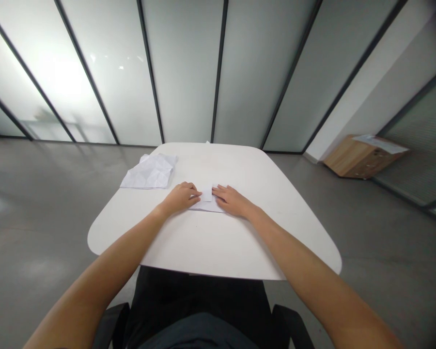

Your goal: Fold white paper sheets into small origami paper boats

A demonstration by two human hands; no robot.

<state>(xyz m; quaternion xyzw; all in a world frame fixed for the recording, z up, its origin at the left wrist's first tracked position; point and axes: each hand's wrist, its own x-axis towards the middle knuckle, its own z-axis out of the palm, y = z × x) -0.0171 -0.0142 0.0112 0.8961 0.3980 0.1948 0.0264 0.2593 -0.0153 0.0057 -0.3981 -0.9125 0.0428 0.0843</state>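
Just behind the forearms, the black arms of a chair stand on either side of the person's dark-clothed lap, below the near edge of the white worktop. Both hands rest on the worktop, close together near its middle. The left hand has its fingers loosely curled and their tips at the paper's left side; whether they pinch it, I cannot tell. The right hand lies flat and relaxed, released rather than clenched, with its fingertips on the paper's right side.

Between the hands lies a folded paper, flat on the worktop, with a narrow white strip standing slightly proud of it at the fingertips. Beyond and to the left of the left hand, well clear of it, lies a creased sheet of paper, its surface covered in fold lines. Farther off to the right of the right hand, on the floor, stands a wooden cabinet with a pale packet on top. Past the worktop's far edge rises a frosted glass wall with dark frames.
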